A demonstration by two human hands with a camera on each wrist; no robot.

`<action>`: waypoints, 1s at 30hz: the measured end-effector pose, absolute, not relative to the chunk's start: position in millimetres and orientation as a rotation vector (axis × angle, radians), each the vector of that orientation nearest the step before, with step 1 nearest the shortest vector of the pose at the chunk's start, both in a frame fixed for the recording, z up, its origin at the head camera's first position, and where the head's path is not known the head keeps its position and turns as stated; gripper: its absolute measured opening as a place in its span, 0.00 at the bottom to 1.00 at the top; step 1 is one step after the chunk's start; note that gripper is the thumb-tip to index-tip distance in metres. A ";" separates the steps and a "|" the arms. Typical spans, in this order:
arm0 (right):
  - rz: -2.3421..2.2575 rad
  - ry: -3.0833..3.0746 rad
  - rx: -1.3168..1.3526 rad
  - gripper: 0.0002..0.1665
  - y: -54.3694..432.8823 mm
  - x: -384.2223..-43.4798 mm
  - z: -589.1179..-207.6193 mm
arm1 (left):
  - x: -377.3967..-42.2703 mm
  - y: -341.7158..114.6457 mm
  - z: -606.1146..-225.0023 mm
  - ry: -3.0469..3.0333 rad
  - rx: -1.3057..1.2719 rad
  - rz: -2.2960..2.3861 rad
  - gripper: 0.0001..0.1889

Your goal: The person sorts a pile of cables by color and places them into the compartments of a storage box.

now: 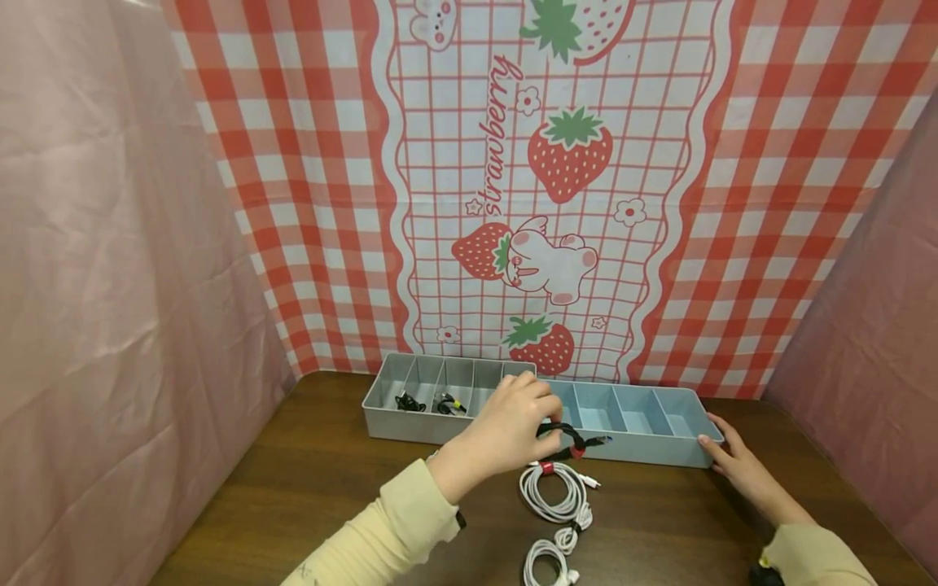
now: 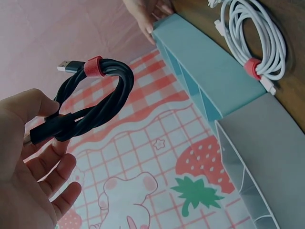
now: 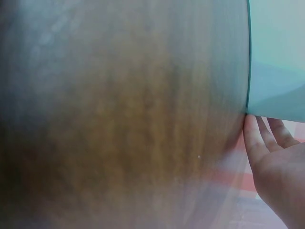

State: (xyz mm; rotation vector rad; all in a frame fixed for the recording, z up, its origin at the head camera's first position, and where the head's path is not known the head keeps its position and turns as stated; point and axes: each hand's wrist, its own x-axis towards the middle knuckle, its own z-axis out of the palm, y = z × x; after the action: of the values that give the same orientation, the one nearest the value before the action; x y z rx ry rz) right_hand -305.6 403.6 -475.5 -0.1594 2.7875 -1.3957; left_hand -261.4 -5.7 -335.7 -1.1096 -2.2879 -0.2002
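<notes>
My left hand [image 1: 513, 423] pinches a coiled black USB cable [image 2: 125, 86] between thumb and fingers, in front of the two boxes. A red strap [image 2: 94, 67] wraps the coil, and its metal plug sticks out beside it. The light-blue divided box [image 1: 637, 448] has my right hand [image 1: 747, 468] at its right end, the thumb by the front corner. Fairly straight fingers touch that end in the right wrist view. Next to the blue box stands a grey divided box [image 1: 410, 425]; a black cable [image 1: 409, 403] and another with a yellow tie [image 1: 449, 404] lie in separate compartments.
On the wooden table [image 1: 293, 488], a white cable coil [image 1: 529, 500] with a red strap lies in front of the boxes. Two smaller white bundles [image 1: 566, 540] lie nearer. A strawberry-print cloth [image 1: 469, 317] hangs behind, with pink curtains [image 1: 132, 285] at both sides.
</notes>
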 end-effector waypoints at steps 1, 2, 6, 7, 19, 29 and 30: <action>-1.397 2.787 -0.159 0.42 403.8 -305.8 -475.7 | -262.1 -6.3 -334.6 -2.291 -1.100 -0.205 0.04; -1.396 2.786 -0.160 0.42 404.2 -306.2 -475.9 | -262.7 -6.8 -333.8 -2.295 -1.092 -0.211 0.03; -1.393 2.794 -0.171 0.41 405.2 -306.7 -476.9 | -265.2 -8.8 -332.3 -2.319 -1.055 -0.237 0.03; -1.386 2.800 -0.170 0.41 405.1 -306.5 -476.9 | -266.0 -9.3 -332.3 -2.323 -1.044 -0.240 0.03; -1.403 2.790 -0.188 0.40 404.7 -304.3 -476.3 | -283.6 -16.0 -332.4 -2.320 -0.928 -0.273 0.04; -1.401 2.816 -0.176 0.40 402.5 -302.9 -475.2 | -294.3 -20.4 -332.5 -2.340 -0.891 -0.306 0.04; -1.397 2.818 -0.175 0.40 402.8 -302.8 -475.4 | -295.3 -20.6 -332.6 -2.347 -0.883 -0.309 0.04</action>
State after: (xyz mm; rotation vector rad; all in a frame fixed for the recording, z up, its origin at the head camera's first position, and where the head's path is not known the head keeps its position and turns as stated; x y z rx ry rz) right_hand -302.8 402.8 -475.4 -0.1750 2.8178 -1.3967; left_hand -295.3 -20.6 -332.6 -0.8826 -2.3475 -0.3088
